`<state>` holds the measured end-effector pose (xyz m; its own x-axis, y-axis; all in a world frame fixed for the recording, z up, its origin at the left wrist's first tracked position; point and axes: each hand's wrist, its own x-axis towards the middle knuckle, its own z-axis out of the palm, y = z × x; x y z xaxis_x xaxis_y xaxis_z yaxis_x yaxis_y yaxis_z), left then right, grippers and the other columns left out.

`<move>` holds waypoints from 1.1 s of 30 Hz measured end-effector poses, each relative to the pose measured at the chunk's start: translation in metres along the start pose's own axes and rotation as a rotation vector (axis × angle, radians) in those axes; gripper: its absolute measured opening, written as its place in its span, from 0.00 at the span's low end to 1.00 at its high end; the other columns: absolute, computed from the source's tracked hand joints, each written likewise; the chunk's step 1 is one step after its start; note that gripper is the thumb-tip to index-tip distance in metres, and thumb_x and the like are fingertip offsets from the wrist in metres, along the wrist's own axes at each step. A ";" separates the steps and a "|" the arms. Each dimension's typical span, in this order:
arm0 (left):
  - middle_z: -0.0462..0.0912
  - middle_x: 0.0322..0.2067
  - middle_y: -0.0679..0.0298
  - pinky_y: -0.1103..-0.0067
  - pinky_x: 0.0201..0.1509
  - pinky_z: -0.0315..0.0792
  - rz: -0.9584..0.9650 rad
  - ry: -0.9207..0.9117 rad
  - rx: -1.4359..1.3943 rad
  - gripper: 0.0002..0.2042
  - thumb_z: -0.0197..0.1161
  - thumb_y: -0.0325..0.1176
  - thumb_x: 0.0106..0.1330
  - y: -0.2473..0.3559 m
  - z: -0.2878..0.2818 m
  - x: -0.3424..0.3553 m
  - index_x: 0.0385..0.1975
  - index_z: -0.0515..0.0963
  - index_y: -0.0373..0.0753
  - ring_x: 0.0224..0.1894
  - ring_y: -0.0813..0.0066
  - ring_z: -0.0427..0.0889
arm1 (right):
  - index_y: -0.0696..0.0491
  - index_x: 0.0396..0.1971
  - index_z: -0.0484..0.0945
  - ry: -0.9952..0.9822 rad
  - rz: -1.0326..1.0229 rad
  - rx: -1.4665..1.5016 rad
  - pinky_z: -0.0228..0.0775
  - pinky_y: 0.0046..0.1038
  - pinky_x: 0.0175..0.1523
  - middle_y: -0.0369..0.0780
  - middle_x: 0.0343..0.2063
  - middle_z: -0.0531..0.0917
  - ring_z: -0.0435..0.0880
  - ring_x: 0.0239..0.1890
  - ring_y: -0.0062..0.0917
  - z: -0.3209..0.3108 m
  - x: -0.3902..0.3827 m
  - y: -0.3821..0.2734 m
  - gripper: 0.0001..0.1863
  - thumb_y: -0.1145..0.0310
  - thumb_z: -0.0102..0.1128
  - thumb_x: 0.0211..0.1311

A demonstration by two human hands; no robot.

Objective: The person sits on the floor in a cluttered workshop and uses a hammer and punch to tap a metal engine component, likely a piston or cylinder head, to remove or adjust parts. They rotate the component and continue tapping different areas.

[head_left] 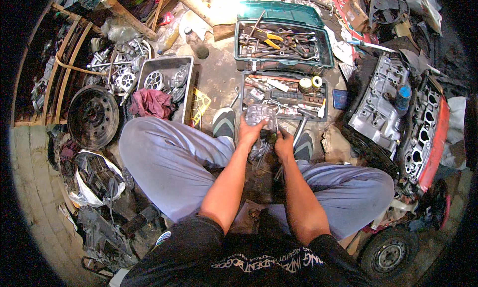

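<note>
My left hand (250, 132) is closed around a silver, ribbed cast-metal part (260, 113), held up between my feet. Close beside it on the right, my right hand (284, 144) has its fingers curled at the part's edge. Something thin and dark shows below that hand; what its fingers grip is too small to name. Beneath both hands sits another greyish metal piece (261, 148), partly covered by my left wrist. A hammer (300, 129) lies beside my right shoe, near the lower tool tray (326, 95).
A green toolbox (332, 48) full of wrenches and pliers stands ahead. To the left are a grey bin (190, 70) with metal parts and a red cloth (153, 104), and a wheel rim (93, 117). Engine castings (376, 105) lie right, above a tyre (389, 253).
</note>
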<state>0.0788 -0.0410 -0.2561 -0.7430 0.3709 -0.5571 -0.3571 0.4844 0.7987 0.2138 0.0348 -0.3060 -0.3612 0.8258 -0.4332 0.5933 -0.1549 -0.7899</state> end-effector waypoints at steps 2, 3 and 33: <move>0.78 0.56 0.50 0.70 0.61 0.71 -0.089 -0.019 -0.188 0.50 0.79 0.47 0.49 -0.004 -0.006 0.010 0.69 0.57 0.36 0.56 0.61 0.79 | 0.67 0.55 0.76 0.000 -0.065 -0.027 0.68 0.32 0.60 0.54 0.48 0.84 0.82 0.54 0.38 -0.002 0.006 -0.008 0.18 0.71 0.53 0.71; 0.77 0.57 0.52 0.68 0.58 0.74 -0.070 -0.059 -0.380 0.47 0.77 0.45 0.53 -0.009 -0.009 0.009 0.69 0.56 0.36 0.55 0.61 0.79 | 0.66 0.55 0.75 0.102 -0.103 -0.048 0.68 0.32 0.60 0.54 0.48 0.84 0.82 0.53 0.38 -0.002 0.009 -0.012 0.18 0.70 0.53 0.72; 0.72 0.60 0.57 0.62 0.46 0.82 -0.062 -0.139 -0.785 0.38 0.68 0.35 0.64 0.041 -0.037 -0.009 0.71 0.55 0.47 0.56 0.59 0.78 | 0.53 0.48 0.71 -0.118 -0.005 0.961 0.68 0.28 0.17 0.41 0.26 0.78 0.73 0.17 0.23 -0.076 -0.014 -0.142 0.16 0.56 0.43 0.78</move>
<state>0.0502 -0.0537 -0.2094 -0.6496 0.4819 -0.5881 -0.7284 -0.1728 0.6630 0.1893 0.0865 -0.1545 -0.4629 0.7763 -0.4279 -0.2316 -0.5719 -0.7870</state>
